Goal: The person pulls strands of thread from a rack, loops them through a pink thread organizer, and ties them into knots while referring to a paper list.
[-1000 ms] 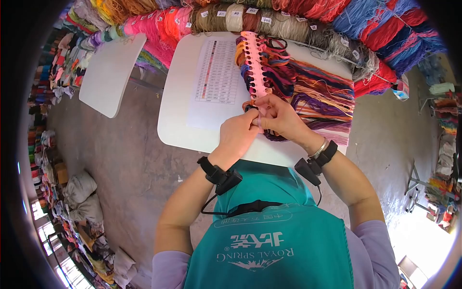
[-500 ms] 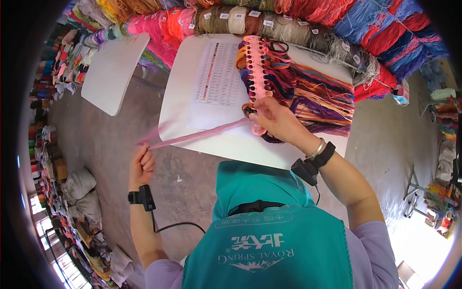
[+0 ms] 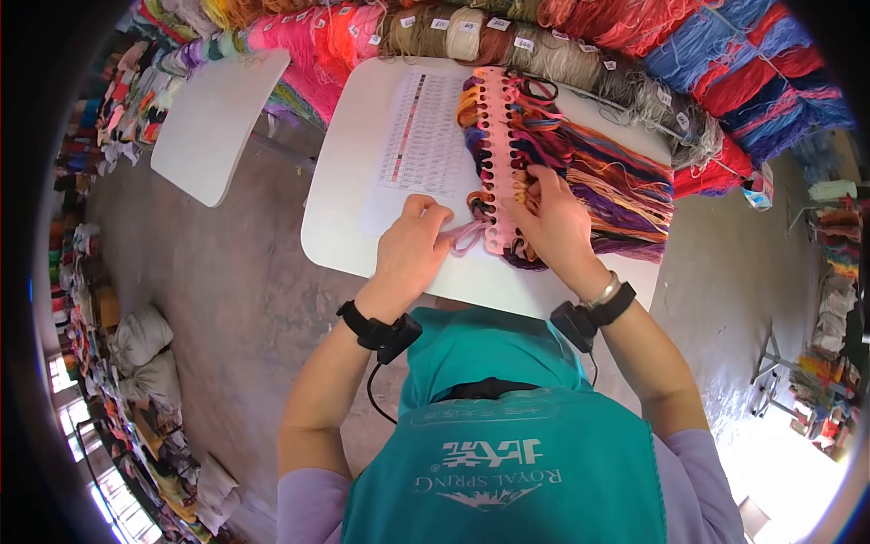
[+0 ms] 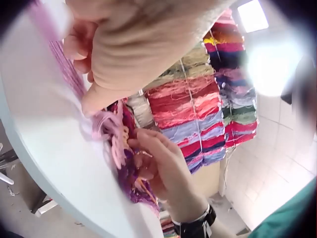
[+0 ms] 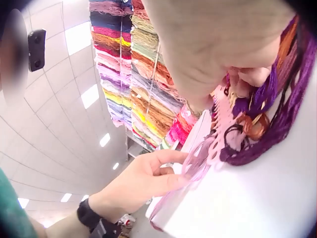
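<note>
The left hand's grip pinches lilac thread left of the card. The right hand rests at the card's right edge, its grip impossible to tell.

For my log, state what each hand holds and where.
Left hand: the pale purple thread, pinched near its loop beside the pink card. Right hand: at the card; hold cannot be told.

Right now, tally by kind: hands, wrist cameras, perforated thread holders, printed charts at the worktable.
Hands: 2 (left hand, right hand)
Wrist cameras: 2 (left camera, right camera)
Pink perforated thread holder: 1
Printed chart: 1
Total: 6
</note>
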